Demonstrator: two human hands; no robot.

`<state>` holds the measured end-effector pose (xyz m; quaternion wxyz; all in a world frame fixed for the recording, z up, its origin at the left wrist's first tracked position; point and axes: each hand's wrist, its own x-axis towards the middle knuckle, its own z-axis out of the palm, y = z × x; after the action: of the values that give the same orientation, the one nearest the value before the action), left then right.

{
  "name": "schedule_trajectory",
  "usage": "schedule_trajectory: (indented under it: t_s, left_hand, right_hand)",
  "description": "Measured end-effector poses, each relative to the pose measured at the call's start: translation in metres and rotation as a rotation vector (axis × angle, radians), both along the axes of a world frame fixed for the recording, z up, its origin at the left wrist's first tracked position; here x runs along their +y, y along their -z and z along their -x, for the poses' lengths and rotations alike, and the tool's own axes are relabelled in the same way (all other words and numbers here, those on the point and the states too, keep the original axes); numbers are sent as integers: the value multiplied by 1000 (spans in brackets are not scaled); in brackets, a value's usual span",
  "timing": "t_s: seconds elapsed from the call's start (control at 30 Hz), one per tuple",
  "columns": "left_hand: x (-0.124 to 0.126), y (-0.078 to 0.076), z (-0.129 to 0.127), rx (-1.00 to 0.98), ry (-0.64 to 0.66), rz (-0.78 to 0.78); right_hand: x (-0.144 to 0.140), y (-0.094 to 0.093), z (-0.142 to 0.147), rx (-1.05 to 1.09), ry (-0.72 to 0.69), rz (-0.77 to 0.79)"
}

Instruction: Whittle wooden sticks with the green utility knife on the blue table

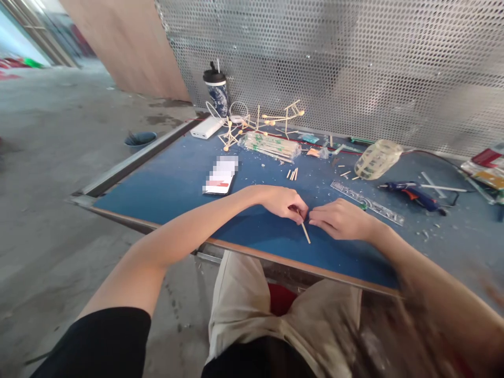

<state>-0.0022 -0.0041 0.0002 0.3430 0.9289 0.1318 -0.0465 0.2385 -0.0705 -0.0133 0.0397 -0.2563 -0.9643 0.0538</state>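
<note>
I am looking down at a blue table (pixel 165 189) with my bare forearms stretched out over its near edge. My left hand (pixel 284 202) and my right hand (pixel 340 219) meet close together at the middle of the table, both curled with the fingertips pinched. Between them I hold a thin wooden stick (pixel 305 232); its upper end is pinched in the fingertips of my left hand, and its lower end slants down toward me, lying on or just above the table. The fingertips of my right hand are closed just beside the top of the stick, though I cannot tell whether they actually touch it. Taking the stick as the landmark: beyond it and to the left lies a phone (pixel 220 176), flat on the table. Straight beyond it are a few short loose sticks (pixel 292 174), and farther back a clear packet of sticks (pixel 271 145). Behind that packet stand small models built of sticks and beads (pixel 260 123), with a white power bank (pixel 207 127) and a dark lidded cup (pixel 216 92) at the far left corner. To the right of the stick lies a clear ruler (pixel 368 202), and past that a blue glue gun (pixel 413 192) and a roll of tape (pixel 378 159). A perforated metal wall (pixel 354 52) rises behind the table.
</note>
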Motion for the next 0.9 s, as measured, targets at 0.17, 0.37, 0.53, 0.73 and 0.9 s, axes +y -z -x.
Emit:
schedule_trajectory:
  t_s: [0.17, 0.37, 0.53, 0.73, 0.9]
  left_hand:
    - [-1, -1, 1, 39, -32, -2]
    - [-2, -3, 2, 50, -32, -28]
    - [-3, -4, 3, 47, -25, -18]
    - [-3, -10, 1, 117, -31, -17]
    - [-25, -34, 16, 143, -155, -181]
  right_hand:
    - [0, 4, 3, 55, -10, -6]
    - [2, 4, 2, 79, 11, -1]
    - [2, 2, 3, 79, 1, 30]
    - [4, 1, 2, 110, 21, 40]
    - [8, 3, -1, 118, 53, 25]
